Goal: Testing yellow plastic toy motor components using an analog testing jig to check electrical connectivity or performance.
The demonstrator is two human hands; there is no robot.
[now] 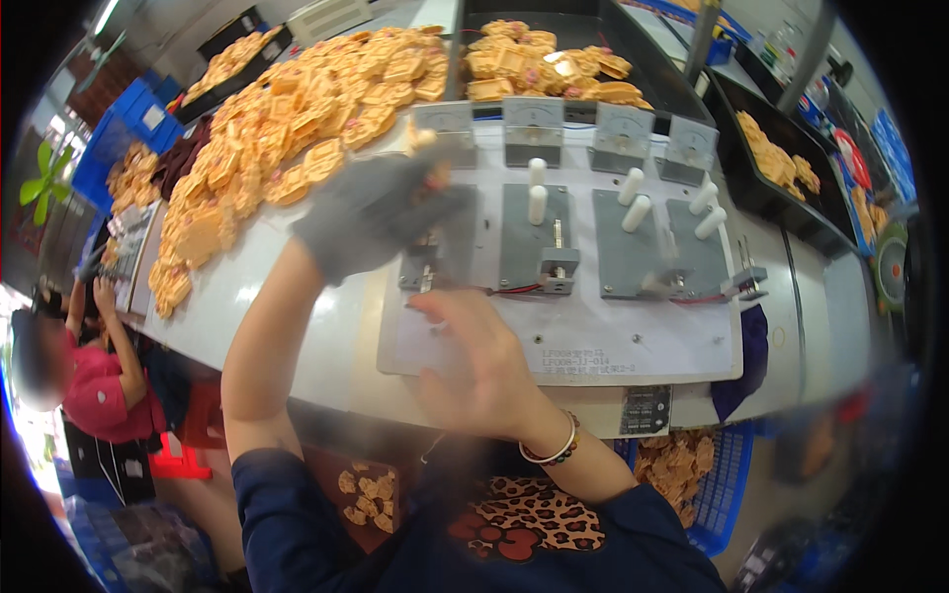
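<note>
My left hand (366, 215), in a grey glove, is over the left end of a white test board (563, 341). Motion smears it, but a yellow-orange plastic part (421, 136) shows at its fingers, apparently gripped. Bare and also blurred, my right hand (473, 351) is just below, its fingers spread and a fingertip near a small metal clamp (427, 280) at the board's left. Grey fixture blocks with white pegs (537, 205) stand on the board, and panel meters (533, 128) line its back. My left hand hides most of the leftmost block.
A large heap of yellow-orange parts (287, 133) covers the table's far left. Black trays (633, 40) with similar parts sit at the back and right. Below the table edge is a blue basket (727, 484) of parts. Another person (109, 390) works at far left.
</note>
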